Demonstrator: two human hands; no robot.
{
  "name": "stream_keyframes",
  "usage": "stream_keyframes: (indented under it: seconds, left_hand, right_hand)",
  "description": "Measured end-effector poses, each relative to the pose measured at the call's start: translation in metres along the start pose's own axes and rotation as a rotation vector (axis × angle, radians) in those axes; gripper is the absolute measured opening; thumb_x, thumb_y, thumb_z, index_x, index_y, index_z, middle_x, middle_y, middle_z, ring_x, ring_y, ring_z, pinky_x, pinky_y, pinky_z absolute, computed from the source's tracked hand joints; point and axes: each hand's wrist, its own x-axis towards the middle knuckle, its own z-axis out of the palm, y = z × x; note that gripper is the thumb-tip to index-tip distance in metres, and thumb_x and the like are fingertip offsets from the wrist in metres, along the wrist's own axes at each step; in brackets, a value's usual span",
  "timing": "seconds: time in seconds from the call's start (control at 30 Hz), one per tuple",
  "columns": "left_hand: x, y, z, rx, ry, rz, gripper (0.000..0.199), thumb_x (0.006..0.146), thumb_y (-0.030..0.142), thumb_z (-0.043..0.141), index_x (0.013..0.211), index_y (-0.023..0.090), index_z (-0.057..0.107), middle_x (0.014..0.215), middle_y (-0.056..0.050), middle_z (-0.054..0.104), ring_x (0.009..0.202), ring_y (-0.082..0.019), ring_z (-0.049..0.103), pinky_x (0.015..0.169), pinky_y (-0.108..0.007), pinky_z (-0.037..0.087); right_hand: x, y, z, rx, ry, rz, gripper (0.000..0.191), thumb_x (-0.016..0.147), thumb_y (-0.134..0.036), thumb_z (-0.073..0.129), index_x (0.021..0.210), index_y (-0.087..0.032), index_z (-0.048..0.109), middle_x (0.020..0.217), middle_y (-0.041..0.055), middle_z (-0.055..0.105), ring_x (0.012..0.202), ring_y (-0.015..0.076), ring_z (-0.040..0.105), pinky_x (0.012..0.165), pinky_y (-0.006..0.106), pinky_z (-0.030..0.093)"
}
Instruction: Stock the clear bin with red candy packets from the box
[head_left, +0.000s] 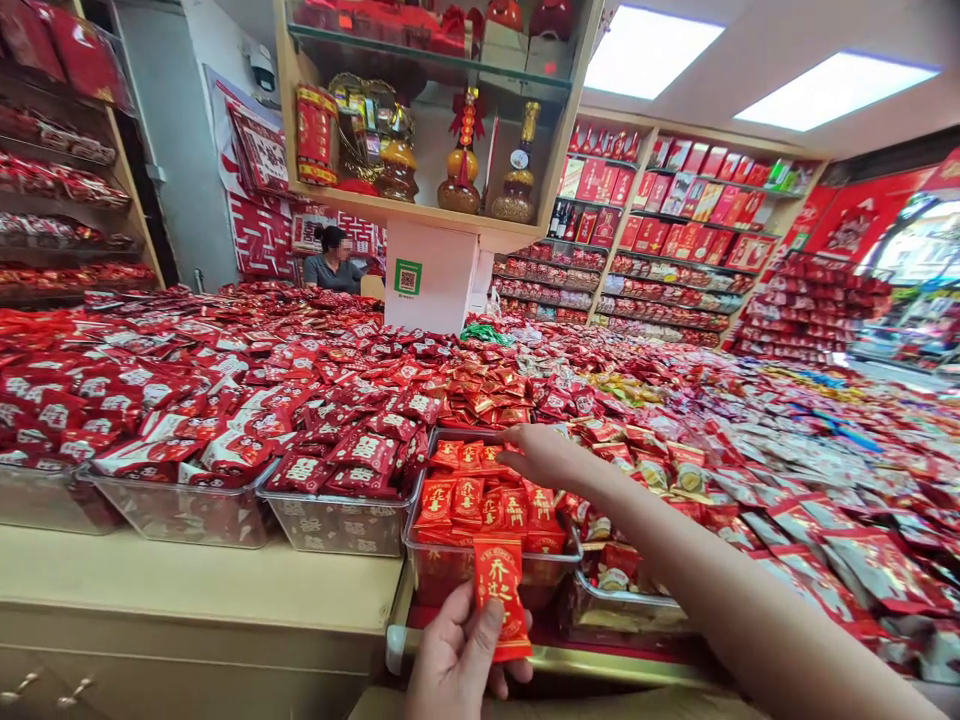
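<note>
My left hand (469, 650) is closed around a red candy packet (499, 590) with gold lettering, thumb on its front. The packet stands upright before the near rim of a clear plastic bin (491, 568). Inside that bin, matching red packets (491, 505) are set in rows, faces up. My right hand (544, 458) reaches over the bin's far right corner, its fingertips close to the back row of packets. Its fingers are mostly turned away from view, so whether it grips a packet cannot be made out.
To the left stand bins of dark red packets (360, 455) and red-and-white packets (202, 450). A bin of red-and-gold packets (615, 570) sits at the right. Beyond spreads a wide bank of wrapped sweets. A white pillar (427, 275) rises behind; a person (334, 265) sits farther back.
</note>
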Motion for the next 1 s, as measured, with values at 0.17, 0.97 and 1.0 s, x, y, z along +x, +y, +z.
stream_keyframes:
  seconds: [0.17, 0.97, 1.0]
  left_hand:
    - [-0.003, -0.001, 0.003, -0.014, -0.044, 0.033, 0.036, 0.066, 0.042, 0.067, 0.086, 0.013, 0.059, 0.058, -0.002, 0.067, 0.042, -0.009, 0.057, 0.037, -0.015, 0.033]
    - [0.003, -0.006, -0.005, -0.061, -0.041, -0.147, 0.048, 0.060, 0.058, 0.062, 0.079, 0.014, 0.061, 0.055, -0.002, 0.067, 0.041, -0.010, 0.057, 0.038, -0.017, 0.028]
    - [0.003, -0.008, -0.005, -0.036, -0.053, -0.150, 0.047, 0.059, 0.058, 0.064, 0.077, 0.014, 0.061, 0.053, -0.001, 0.066, 0.040, -0.009, 0.056, 0.039, -0.017, 0.027]
  right_hand:
    - [-0.071, -0.012, 0.025, 0.572, -0.046, -0.084, 0.024, 0.078, -0.037, 0.052, 0.092, -0.019, 0.056, 0.073, -0.0003, 0.063, 0.061, 0.0117, 0.058, 0.051, 0.020, 0.044]
    - [-0.012, -0.017, 0.034, -0.247, 0.383, -0.189, 0.020, 0.088, -0.013, 0.033, 0.089, -0.014, 0.053, 0.091, 0.0106, 0.061, 0.085, 0.0188, 0.055, 0.075, 0.029, 0.043]
    - [0.006, -0.018, 0.032, -0.265, 0.368, -0.173, 0.019, 0.087, -0.012, 0.034, 0.088, -0.013, 0.053, 0.087, 0.0107, 0.061, 0.081, 0.0191, 0.055, 0.072, 0.030, 0.043]
